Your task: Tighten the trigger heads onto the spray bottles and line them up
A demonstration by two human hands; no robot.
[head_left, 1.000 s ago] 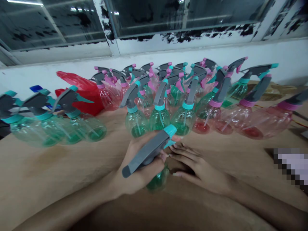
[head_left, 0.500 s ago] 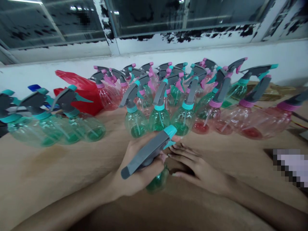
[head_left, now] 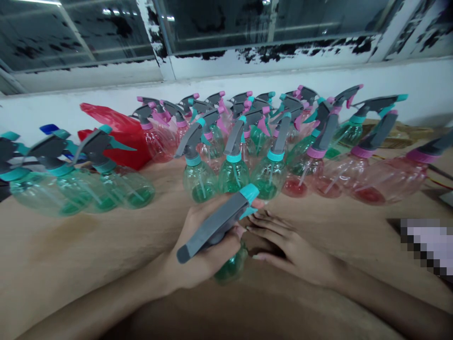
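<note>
My left hand (head_left: 198,252) is wrapped round the neck of a green spray bottle (head_left: 230,267) that has a grey trigger head (head_left: 215,224) with a teal nozzle tip. The bottle stands on the wooden table (head_left: 88,245) just in front of me. My right hand (head_left: 283,245) rests beside it on the right, fingers stretched out and lying against the bottle's side under the nozzle. Right behind both hands stands a row of three green spray bottles (head_left: 233,172).
Many more spray bottles crowd the back of the table: pink ones (head_left: 318,174) to the right, green ones (head_left: 99,184) to the left. A red plastic bag (head_left: 120,137) lies behind them at left. A white wall and windows close off the far edge.
</note>
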